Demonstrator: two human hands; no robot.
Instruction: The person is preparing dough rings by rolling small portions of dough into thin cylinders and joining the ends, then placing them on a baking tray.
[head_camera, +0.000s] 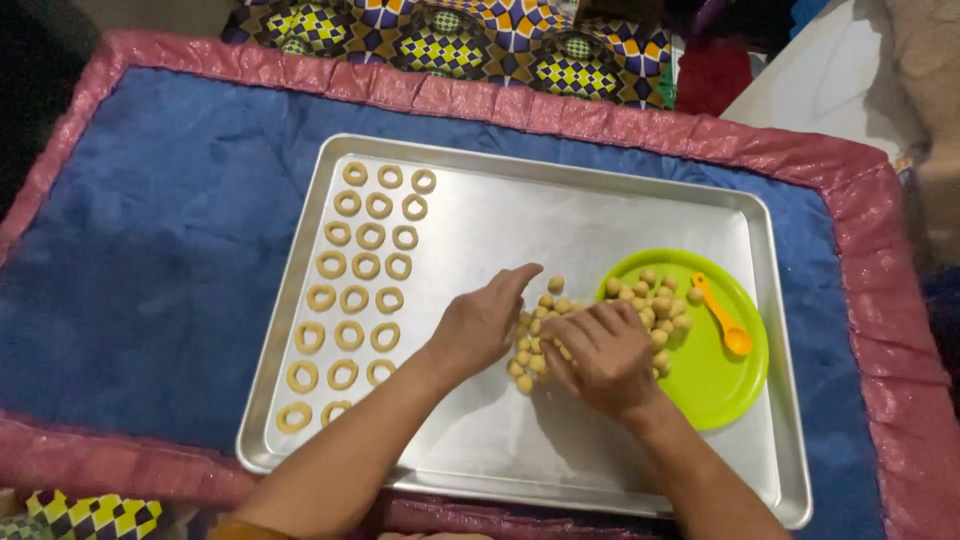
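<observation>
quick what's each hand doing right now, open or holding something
Left hand: open, fingers flat beside the small tan dough balls, gripping nothing.
Right hand: palm down over the balls; any grip cannot be told.

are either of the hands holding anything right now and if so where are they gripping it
Cannot be told. Both the left hand and the right hand rest palm-down over the dough balls on the metal tray, hiding any grip.

A home: a baking tray (600, 190) of dough rings (352, 300) on a quilted blue mat (150, 270)

Brushed metal tray (600, 215), glossy green plastic plate (715, 385), matt dough rings (352, 300), blue cloth (150, 260)
</observation>
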